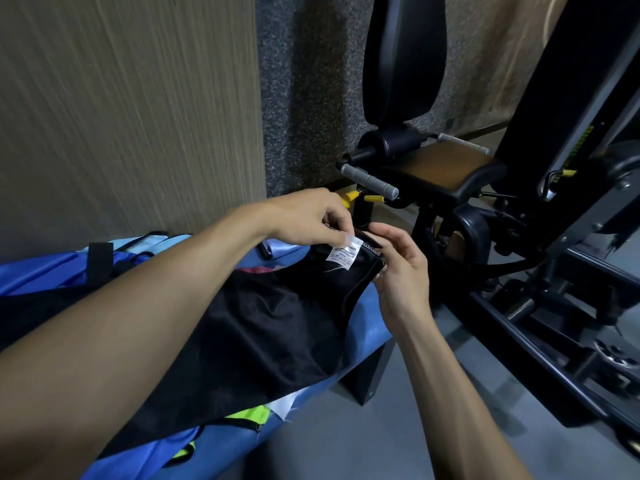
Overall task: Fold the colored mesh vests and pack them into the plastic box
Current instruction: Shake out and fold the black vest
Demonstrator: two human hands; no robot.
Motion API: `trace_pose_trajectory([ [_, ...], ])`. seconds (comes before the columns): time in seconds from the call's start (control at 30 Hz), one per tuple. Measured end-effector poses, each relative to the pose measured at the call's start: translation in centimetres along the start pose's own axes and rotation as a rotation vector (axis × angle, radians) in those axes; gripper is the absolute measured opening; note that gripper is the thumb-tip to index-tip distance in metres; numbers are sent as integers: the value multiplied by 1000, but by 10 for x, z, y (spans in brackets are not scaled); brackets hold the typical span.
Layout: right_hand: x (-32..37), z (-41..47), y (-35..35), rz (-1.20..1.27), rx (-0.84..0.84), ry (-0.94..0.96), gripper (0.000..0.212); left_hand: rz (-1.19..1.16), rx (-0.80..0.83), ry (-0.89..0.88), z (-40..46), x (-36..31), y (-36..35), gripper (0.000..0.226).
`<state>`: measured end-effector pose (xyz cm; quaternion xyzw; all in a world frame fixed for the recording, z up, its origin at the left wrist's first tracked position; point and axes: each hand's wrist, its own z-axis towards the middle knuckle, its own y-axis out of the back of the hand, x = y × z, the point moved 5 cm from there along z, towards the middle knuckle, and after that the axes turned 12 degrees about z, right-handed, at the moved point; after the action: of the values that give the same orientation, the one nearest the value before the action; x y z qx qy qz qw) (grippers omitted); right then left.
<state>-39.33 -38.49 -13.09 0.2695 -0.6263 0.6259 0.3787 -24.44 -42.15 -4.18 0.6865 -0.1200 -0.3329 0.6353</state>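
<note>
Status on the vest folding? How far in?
Early. Nothing looks done: no folded vest or plastic box in view. In hand: left hand pinches the white care label and right hand grips the edge of the black mesh vest. Left: blue vest and neon green vest lie unfolded.

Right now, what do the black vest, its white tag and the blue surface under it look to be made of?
Black vest: thin matte synthetic fabric, limp drape; mesh holes too fine to confirm. White tag: looks like woven or printed fabric, small dark text, pinched by the left hand. Blue surface: likely vinyl padding, smooth with slight sheen.
</note>
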Motion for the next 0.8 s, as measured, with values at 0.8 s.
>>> trace_pose_trajectory([
  [0.8,8,-9,-4,-473,47,224,18,-471,-320,376,-27,52,-42,23],
])
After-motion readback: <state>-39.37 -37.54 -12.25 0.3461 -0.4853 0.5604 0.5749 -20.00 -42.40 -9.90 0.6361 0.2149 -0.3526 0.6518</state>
